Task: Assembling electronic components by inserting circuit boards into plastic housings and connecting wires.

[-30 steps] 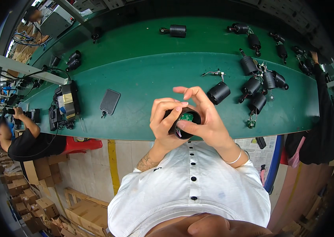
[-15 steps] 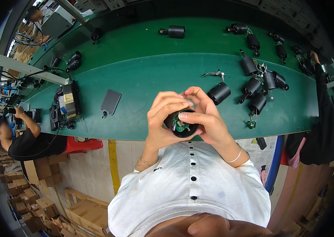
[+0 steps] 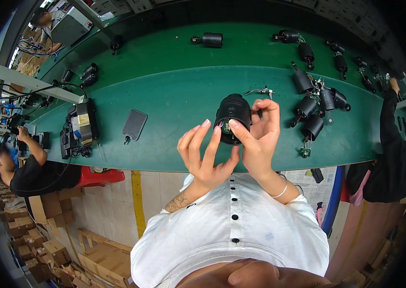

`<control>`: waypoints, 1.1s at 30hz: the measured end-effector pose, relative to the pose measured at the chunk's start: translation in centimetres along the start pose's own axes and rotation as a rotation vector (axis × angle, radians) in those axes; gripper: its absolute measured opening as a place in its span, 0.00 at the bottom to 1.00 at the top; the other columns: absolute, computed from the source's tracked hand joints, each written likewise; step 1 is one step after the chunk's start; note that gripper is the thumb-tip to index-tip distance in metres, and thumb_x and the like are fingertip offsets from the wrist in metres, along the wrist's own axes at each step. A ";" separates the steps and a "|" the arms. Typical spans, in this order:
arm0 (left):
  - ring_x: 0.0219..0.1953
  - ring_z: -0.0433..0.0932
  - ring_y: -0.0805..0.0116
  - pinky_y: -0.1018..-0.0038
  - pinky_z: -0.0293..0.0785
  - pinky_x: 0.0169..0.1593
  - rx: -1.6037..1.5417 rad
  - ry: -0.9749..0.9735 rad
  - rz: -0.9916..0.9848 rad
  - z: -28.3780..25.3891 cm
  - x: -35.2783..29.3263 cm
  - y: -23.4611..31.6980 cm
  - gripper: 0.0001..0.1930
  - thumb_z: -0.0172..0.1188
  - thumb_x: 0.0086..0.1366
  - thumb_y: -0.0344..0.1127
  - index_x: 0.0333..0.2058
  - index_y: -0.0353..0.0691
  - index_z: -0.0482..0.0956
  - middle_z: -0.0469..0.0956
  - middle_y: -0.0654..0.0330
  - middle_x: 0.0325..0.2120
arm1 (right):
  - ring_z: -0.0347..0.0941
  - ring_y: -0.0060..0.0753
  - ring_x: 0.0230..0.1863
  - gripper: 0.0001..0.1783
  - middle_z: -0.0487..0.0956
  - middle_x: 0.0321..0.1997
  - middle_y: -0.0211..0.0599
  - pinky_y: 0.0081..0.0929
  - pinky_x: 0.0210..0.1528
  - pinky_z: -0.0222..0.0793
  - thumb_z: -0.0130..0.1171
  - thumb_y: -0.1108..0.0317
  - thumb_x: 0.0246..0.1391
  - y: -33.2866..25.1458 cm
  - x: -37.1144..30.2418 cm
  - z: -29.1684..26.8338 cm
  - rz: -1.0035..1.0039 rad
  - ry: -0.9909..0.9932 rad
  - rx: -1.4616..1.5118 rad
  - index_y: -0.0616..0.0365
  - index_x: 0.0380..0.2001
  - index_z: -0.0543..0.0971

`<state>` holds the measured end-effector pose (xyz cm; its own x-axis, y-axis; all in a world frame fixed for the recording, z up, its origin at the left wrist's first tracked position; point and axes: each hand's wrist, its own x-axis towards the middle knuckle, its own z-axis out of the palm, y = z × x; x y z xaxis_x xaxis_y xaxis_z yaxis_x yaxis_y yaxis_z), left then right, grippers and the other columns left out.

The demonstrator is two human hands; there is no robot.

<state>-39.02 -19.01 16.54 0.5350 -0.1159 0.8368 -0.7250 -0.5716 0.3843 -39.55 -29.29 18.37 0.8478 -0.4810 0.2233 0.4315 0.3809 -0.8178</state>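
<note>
A black cylindrical housing (image 3: 233,106) is held up over the near part of the bench, its open end tilted toward me. A green circuit board (image 3: 225,126) shows inside that opening. My right hand (image 3: 260,139) grips the housing from the right, with the thumb at the opening by the board. From the left, my left hand (image 3: 204,156) pinches at the rim: index fingertip at the opening, thumb below, the other fingers spread. Beyond my right hand lies a small board with wires (image 3: 261,91). Another black piece is mostly hidden behind that hand.
Several black housings (image 3: 312,126) with boards and wires lie in a cluster on the right of the green bench (image 3: 164,103). Left are a dark flat pad (image 3: 135,125) and a black device with cables (image 3: 84,124). Co-workers sit at both sides; more housings (image 3: 212,40) lie along the back.
The housing has tipped and moved up and away, so its side now shows. My left hand has loosened from around it, fingers spreading. The right co-worker's hand has shifted.
</note>
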 end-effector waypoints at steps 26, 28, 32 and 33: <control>0.59 0.61 0.47 0.57 0.59 0.61 -0.309 -0.448 -0.343 5.2 -4.1 -1.6 0.37 0.65 0.51 0.37 0.61 0.36 0.64 0.60 0.46 0.60 | 0.64 0.52 0.61 0.24 0.60 0.62 0.57 0.56 0.62 0.62 0.47 0.68 0.62 7.7 15.4 -6.7 0.778 0.462 0.449 0.67 0.59 0.61; 0.58 0.63 0.49 0.58 0.60 0.60 -0.257 -0.548 -0.298 5.8 -4.5 -1.7 0.37 0.65 0.51 0.38 0.60 0.36 0.64 0.63 0.48 0.58 | 0.64 0.51 0.61 0.23 0.61 0.63 0.55 0.53 0.61 0.63 0.47 0.69 0.61 7.4 14.2 -8.6 0.609 0.311 0.289 0.67 0.58 0.63; 0.55 0.65 0.52 0.61 0.63 0.57 -0.153 -0.605 -0.221 9.6 -3.8 -0.1 0.36 0.66 0.50 0.39 0.58 0.34 0.66 0.67 0.49 0.54 | 0.69 0.43 0.58 0.20 0.71 0.56 0.45 0.39 0.57 0.66 0.47 0.75 0.57 4.9 11.5 -11.8 0.360 0.225 -0.101 0.63 0.55 0.70; 0.54 0.66 0.52 0.62 0.64 0.56 -0.094 -0.629 -0.176 10.6 -3.5 0.3 0.35 0.66 0.50 0.40 0.57 0.34 0.67 0.69 0.49 0.53 | 0.70 0.41 0.57 0.20 0.74 0.53 0.42 0.35 0.56 0.66 0.47 0.77 0.56 4.3 11.0 -12.7 0.272 0.248 -0.264 0.61 0.53 0.72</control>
<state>-36.49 -27.37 9.64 0.7795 -0.4961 0.3824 -0.6234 -0.5548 0.5510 -32.26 -43.01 10.56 0.8063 -0.5780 -0.1255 0.0828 0.3205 -0.9436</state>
